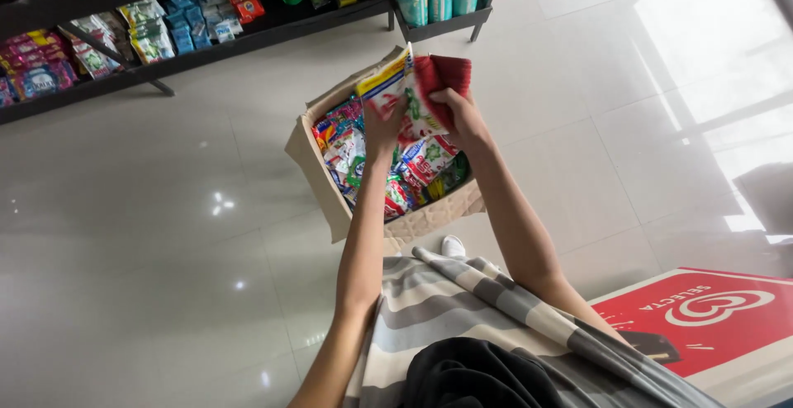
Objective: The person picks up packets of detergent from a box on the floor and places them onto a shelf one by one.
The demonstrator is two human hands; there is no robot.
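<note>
At the far left, a dark shelf (107, 65) runs along the top of the view, stocked with rows of small packets (178, 24) in blue, green and red. Below it lies a pale, glossy tiled floor (149, 276). Toward the middle, an open cardboard box (318, 181) sits on the floor, filled with colourful sachets (413, 173). Above the box, the left hand (383, 127) has its grip clenched on the lower left edge of a bundle of sachets (396, 86), white, yellow and red. Just beside it, the right hand (458, 115) grasps the same bundle at its red right side, fingers wrapped over the top. Far right, a red sign (702, 325) lies low on the floor.
</note>
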